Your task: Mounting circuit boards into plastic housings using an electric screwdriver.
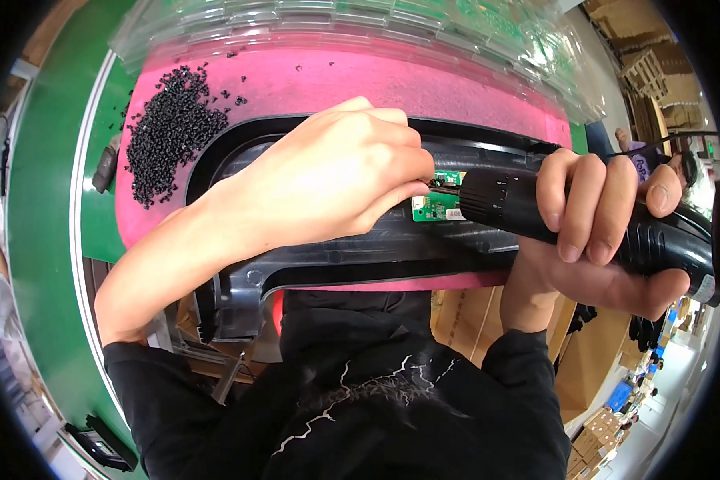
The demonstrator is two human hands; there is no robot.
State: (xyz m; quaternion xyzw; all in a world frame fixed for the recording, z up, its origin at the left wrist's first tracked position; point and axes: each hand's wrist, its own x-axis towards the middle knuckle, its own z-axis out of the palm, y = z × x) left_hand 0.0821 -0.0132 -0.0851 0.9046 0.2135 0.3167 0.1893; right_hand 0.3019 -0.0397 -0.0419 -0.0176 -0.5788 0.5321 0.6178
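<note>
In my right hand [596,220] lies a black electric screwdriver [500,200], fingers wrapped over its body, the nose pointing left. Its thin bit [448,190] reaches the fingertips of my left hand [352,172]. The left thumb and forefinger are pinched at the bit's tip on what looks like a small black screw, mostly hidden by the fingers. Just below them is a green circuit board [432,214], partly covered by the screwdriver. It sits inside a long, curved black plastic housing [336,248], whose middle is hidden under my left hand and forearm.
A heap of small black screws [172,136] lies on the pink mat [272,80], with a few strays beside it. Clear plastic trays [360,28] are along the far edge. A dark cable [664,140] runs near the screwdriver's rear. Cardboard boxes [600,440] stand at lower right.
</note>
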